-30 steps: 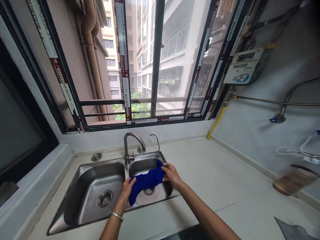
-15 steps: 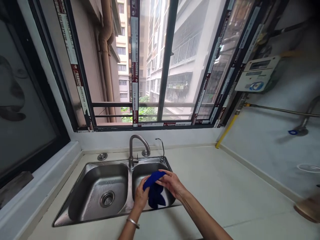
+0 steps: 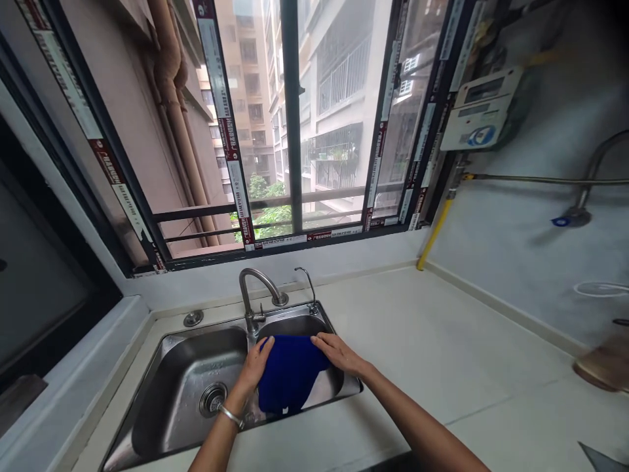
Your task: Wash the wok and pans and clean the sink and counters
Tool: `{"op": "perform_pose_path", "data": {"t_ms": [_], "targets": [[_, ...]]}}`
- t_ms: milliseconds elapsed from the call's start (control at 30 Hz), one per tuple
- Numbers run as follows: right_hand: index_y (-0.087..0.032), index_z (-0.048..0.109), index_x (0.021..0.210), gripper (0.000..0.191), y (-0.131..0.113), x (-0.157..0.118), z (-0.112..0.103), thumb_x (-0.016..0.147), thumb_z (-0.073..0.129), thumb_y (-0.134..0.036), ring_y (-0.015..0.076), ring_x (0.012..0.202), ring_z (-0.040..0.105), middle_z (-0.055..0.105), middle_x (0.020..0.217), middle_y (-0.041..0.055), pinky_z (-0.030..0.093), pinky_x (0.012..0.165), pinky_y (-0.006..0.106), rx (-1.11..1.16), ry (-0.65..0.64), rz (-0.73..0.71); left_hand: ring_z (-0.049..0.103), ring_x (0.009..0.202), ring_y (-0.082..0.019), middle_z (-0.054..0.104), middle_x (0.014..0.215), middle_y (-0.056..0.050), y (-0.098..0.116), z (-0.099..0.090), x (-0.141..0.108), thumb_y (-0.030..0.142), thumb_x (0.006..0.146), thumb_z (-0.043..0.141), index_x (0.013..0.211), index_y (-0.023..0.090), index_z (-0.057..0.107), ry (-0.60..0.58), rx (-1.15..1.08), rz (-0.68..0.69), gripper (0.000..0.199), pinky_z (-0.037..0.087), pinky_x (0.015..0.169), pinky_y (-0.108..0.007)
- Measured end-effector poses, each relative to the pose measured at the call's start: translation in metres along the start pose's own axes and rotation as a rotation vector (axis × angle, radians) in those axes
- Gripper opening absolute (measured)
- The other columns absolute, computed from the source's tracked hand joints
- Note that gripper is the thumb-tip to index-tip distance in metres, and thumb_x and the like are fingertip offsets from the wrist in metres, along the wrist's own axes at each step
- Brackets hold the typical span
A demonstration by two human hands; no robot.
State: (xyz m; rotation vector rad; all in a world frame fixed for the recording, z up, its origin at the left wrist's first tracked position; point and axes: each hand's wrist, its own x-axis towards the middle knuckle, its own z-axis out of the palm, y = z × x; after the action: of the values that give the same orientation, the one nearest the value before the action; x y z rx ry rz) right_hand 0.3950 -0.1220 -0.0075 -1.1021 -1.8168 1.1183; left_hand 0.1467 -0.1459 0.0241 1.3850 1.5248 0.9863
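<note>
A blue cloth (image 3: 291, 373) hangs spread out over the right basin (image 3: 339, 379) of a steel double sink. Its upper left corner is pinched in my left hand (image 3: 253, 367), with the thumb on top. My right hand (image 3: 339, 352) grips the upper right corner in the same way. Between the hands the top edge is stretched nearly straight, and the lower part droops toward the sink's front rim. The cloth hides much of the right basin. A silver bangle (image 3: 230, 417) sits on my left wrist.
Behind the cloth stand a curved faucet (image 3: 246, 295) and a thin small tap (image 3: 310, 288). The left basin (image 3: 171, 400) with its drain (image 3: 213, 398) lies to the left. Pale countertop (image 3: 417, 328) stretches right, toward a brown object (image 3: 602, 367). A window is behind the sink.
The bunched, folded cloth is now opened out flat between my hands. My left hand has moved left, widening the gap between them. The view has tilted and shifted slightly.
</note>
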Motion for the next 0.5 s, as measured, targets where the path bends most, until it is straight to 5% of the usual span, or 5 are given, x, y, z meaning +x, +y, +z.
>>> {"op": "perform_pose_path", "data": {"t_ms": [100, 200, 300, 400, 500], "targets": [[-0.020, 0.051, 0.072, 0.046, 0.007, -0.003, 0.016, 0.081, 0.058, -0.065, 0.0107, 0.062, 0.044, 0.048, 0.067, -0.0052, 0.037, 0.060, 0.026, 0.378, -0.052, 0.115, 0.067, 0.082, -0.025, 0.072, 0.082, -0.006, 0.018, 0.012, 0.005, 0.073, 0.075, 0.057, 0.105, 0.018, 0.068, -0.015, -0.245, -0.084, 0.064, 0.052, 0.082, -0.038], [-0.022, 0.059, 0.101, 0.052, 0.011, -0.012, 0.029, 0.063, 0.082, -0.051, 0.0146, 0.078, 0.059, 0.063, 0.088, -0.0018, 0.047, 0.073, 0.028, 0.736, -0.118, 0.177, 0.065, 0.074, -0.020, 0.070, 0.080, -0.004, 0.040, 0.016, 0.003, 0.065, 0.074, 0.066, 0.111, 0.020, 0.066, -0.010, -0.446, -0.131, 0.059, 0.053, 0.075, -0.033], [-0.024, 0.060, 0.114, 0.063, 0.013, -0.016, 0.025, 0.060, 0.085, -0.046, 0.0189, 0.088, 0.064, 0.069, 0.100, 0.0017, 0.049, 0.082, 0.033, 0.780, -0.131, 0.213, 0.066, 0.079, -0.018, 0.070, 0.097, -0.004, 0.052, 0.012, -0.002, 0.050, 0.071, 0.076, 0.128, 0.026, 0.058, -0.133, -0.498, -0.111, 0.065, 0.053, 0.076, -0.030], [-0.022, 0.068, 0.103, 0.040, 0.021, -0.012, 0.010, 0.074, 0.071, -0.051, 0.0198, 0.090, 0.063, 0.070, 0.099, 0.0027, 0.048, 0.086, 0.034, 0.560, -0.040, 0.117, 0.067, 0.096, -0.022, 0.067, 0.118, -0.006, 0.042, 0.010, -0.003, 0.042, 0.069, 0.078, 0.145, 0.034, 0.038, -0.324, -0.289, -0.075, 0.087, 0.053, 0.086, -0.035], [-0.021, 0.070, 0.080, 0.026, 0.034, -0.003, 0.001, 0.075, 0.068, -0.046, 0.0218, 0.092, 0.061, 0.069, 0.086, 0.0018, 0.045, 0.094, 0.038, 0.350, 0.093, 0.112, 0.060, 0.113, -0.032, 0.068, 0.118, -0.012, 0.019, 0.015, 0.006, 0.051, 0.060, 0.079, 0.132, 0.022, 0.055, -0.368, 0.205, -0.160, 0.081, 0.046, 0.099, -0.042]]}}
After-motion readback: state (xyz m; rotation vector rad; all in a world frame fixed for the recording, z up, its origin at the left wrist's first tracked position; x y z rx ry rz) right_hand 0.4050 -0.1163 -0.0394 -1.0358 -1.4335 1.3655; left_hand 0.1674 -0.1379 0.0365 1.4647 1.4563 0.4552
